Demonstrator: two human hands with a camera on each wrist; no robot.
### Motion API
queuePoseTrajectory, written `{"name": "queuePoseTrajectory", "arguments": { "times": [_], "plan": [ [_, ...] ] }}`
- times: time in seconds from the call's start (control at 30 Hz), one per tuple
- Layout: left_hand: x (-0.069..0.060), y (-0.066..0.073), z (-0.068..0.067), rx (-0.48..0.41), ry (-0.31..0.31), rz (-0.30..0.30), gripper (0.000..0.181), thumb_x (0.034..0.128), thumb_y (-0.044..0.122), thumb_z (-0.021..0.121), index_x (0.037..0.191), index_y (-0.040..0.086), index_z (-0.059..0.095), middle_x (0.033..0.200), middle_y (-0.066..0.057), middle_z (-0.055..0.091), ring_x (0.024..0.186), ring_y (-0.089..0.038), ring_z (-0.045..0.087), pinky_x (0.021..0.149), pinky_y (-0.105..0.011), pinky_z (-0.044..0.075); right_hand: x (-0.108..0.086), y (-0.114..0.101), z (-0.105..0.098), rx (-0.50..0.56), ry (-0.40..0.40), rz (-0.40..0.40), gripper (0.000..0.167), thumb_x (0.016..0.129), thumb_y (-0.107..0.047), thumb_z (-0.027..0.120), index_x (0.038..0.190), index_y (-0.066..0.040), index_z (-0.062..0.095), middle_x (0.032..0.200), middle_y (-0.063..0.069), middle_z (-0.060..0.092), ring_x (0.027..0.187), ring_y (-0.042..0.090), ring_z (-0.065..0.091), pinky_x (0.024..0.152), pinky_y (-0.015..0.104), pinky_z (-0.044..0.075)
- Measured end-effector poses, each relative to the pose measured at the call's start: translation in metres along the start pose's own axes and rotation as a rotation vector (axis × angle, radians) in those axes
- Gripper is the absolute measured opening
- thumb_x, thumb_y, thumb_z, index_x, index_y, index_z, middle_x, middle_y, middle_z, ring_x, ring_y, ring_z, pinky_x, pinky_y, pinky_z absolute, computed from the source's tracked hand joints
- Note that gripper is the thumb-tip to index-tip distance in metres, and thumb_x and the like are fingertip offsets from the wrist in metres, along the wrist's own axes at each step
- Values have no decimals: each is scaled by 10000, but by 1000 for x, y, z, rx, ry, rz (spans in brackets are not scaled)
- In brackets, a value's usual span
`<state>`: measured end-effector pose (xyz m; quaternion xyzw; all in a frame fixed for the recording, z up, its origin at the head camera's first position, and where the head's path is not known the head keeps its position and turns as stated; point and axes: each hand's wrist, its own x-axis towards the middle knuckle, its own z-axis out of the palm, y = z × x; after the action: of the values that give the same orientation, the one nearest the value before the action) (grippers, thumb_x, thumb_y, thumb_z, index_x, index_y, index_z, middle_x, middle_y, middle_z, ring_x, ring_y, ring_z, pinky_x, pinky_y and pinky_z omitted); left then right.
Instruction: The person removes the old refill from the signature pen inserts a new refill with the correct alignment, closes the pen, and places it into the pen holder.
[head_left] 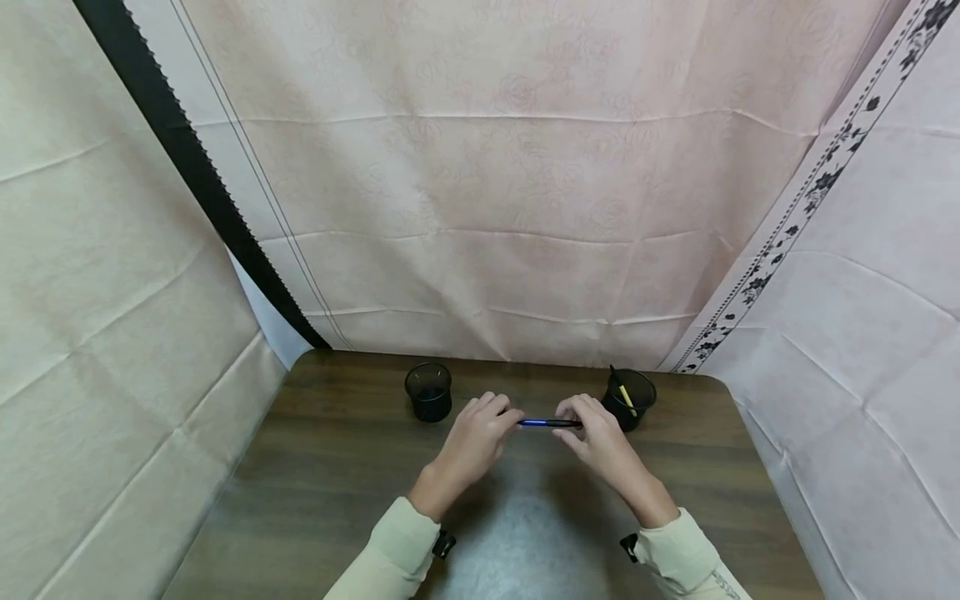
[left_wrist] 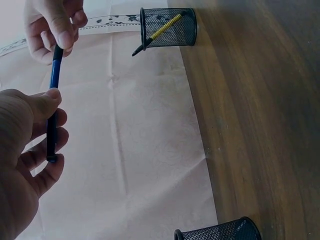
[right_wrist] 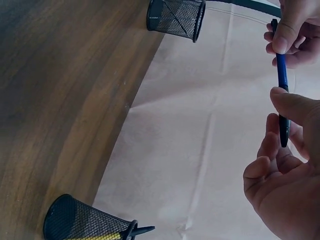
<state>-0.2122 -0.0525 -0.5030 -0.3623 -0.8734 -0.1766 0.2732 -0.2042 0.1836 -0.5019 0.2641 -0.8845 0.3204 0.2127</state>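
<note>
Held level between both hands, above the table, is a blue and black pen (head_left: 542, 422). My left hand (head_left: 480, 435) grips one end between thumb and fingers, and in the left wrist view its thumb (left_wrist: 48, 100) lies along the barrel. The other end is pinched by my right hand (head_left: 602, 446); in the right wrist view its thumb (right_wrist: 292, 106) presses on the barrel and the black tip shows below. Just beyond the right hand stands a black mesh pen cup (head_left: 628, 412) with a yellow and black pen (head_left: 626, 397) leaning in it.
A second black mesh cup (head_left: 430, 404) stands beyond the left hand; no pen shows in it. The brown wooden table (head_left: 322, 467) ends at a pale cloth (head_left: 480, 275) hanging behind it. More cloth hangs at both sides.
</note>
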Motion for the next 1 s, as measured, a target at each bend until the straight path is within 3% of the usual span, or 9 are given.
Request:
{"name": "queuePoseTrajectory", "arguments": {
  "times": [0.17,0.43,0.73,1.0],
  "plan": [
    [0,1,-1,0,-3,2,97,922,176,791,1016,152,780,893,48,629,804,-107,533,667,-220,439,-1,1,-4,18,-55,40,373,779,-63,899,1075,-93,674,958,1,646,887,135,623,709,266,570],
    [0,2,-2,14,-3,11,101,929,172,783,1026,144,783,905,32,638,817,-116,540,669,-231,430,2,4,-12,5,-121,5,99,968,-138,726,1052,-117,773,967,-56,703,898,108,597,739,285,534],
    [1,2,-4,18,-20,13,109,935,173,778,1041,146,781,924,33,645,834,-113,551,675,-226,429,2,4,-9,-12,-69,-83,103,937,-27,727,944,-122,767,900,-43,700,849,126,633,728,307,541],
    [1,2,-5,20,-41,10,106,954,165,755,1051,132,782,925,29,640,838,-120,556,675,-227,428,3,4,-8,-7,-54,-116,105,908,-34,762,932,-134,741,907,-45,688,855,117,616,729,301,530]
  ]
}}
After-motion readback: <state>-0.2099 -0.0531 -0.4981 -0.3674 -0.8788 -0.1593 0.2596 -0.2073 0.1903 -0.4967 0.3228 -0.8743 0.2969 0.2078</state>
